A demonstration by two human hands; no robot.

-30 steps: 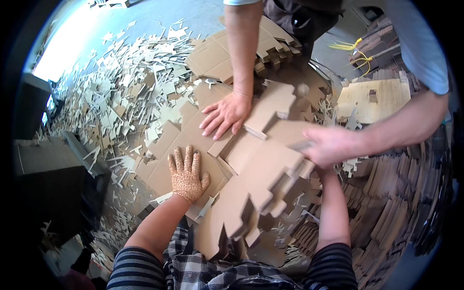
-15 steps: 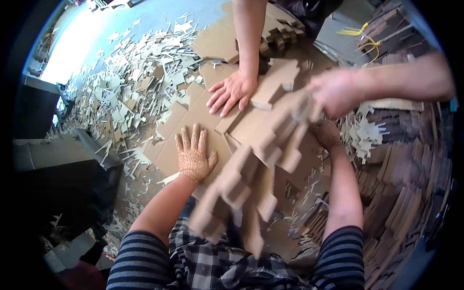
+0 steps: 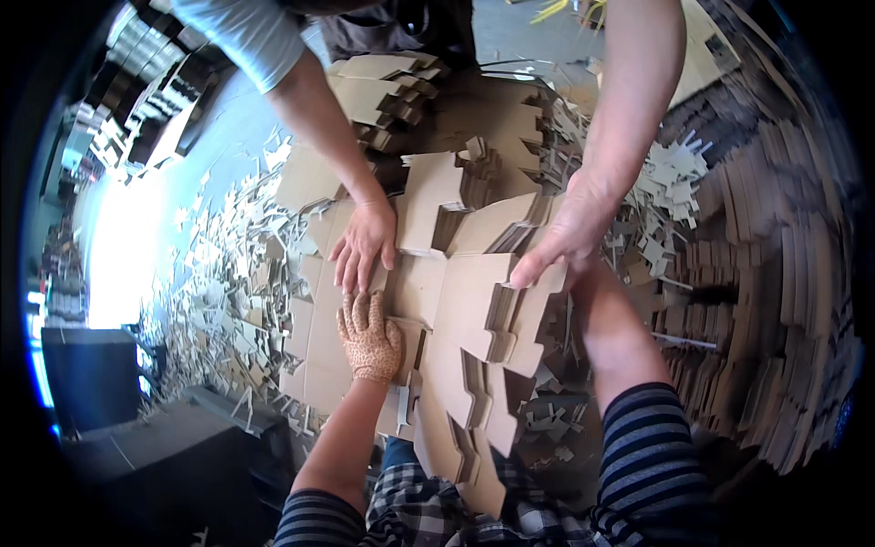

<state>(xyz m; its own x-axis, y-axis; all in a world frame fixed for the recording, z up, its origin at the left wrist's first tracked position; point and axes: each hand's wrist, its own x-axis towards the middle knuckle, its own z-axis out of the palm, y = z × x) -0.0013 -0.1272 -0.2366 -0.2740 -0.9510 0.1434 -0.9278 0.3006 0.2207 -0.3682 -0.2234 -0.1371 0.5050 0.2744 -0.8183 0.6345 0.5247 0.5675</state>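
My left hand (image 3: 369, 342), in a tan patterned glove, lies flat on a brown die-cut cardboard sheet (image 3: 319, 342), fingers stretched out and slightly apart. Beside it, a bundle of notched cardboard blanks (image 3: 469, 292) lies across the flat sheets and reaches down toward my lap. My right forearm (image 3: 615, 333) rises to the bundle's right edge; the hand itself is hidden behind the cardboard and a co-worker's hand. The co-worker's one hand (image 3: 366, 244) presses the sheet just beyond my left fingertips. Their other hand (image 3: 570, 228) grips the upper right edge of the bundle.
Pale cardboard scraps (image 3: 232, 314) cover the floor at left, with more scraps (image 3: 661, 196) at the right. Tall stacks of cut cardboard (image 3: 756, 301) fill the right side. Another notched stack (image 3: 383, 91) sits near the co-worker. A dark box-like object (image 3: 173, 465) stands lower left.
The swinging bundle now rests on the sheets. The co-worker's right-side hand has moved down and inward with it. My right hand has gone out of sight behind the cardboard; my left stays flat.
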